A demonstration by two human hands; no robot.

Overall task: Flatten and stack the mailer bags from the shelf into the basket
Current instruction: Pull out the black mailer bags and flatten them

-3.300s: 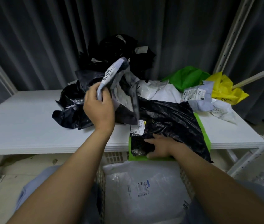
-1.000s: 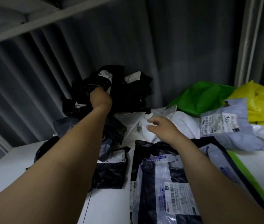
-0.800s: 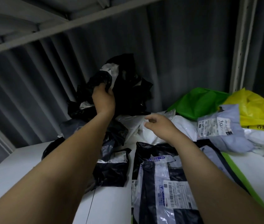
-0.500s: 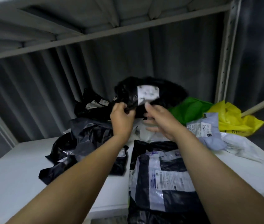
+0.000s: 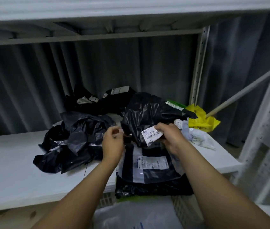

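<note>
Above the shelf [image 5: 15, 171], I hold a crumpled black mailer bag [image 5: 147, 113] with a white label. My right hand [image 5: 170, 138] grips it at the label. My left hand [image 5: 112, 142] is curled at the bag's left edge and seems to pinch it. Under the bag, a flattened stack of mailers [image 5: 147, 172] with a black-and-white one on top lies at the shelf's front edge. Below the shelf is the white basket [image 5: 182, 210], with a white bag [image 5: 131, 215] inside.
A heap of crumpled black bags [image 5: 74, 139] lies to the left of my hands, and more black bags [image 5: 97, 101] sit at the back. Yellow bag [image 5: 200, 119] and pale bags [image 5: 197, 138] lie right. A shelf post [image 5: 198, 63] and upper shelf [image 5: 97, 32] frame the space.
My left hand pulled a black bag off the back pile, and my right hand joined it. Both brought it forward and down over the flattened stack. The view tilted down.
</note>
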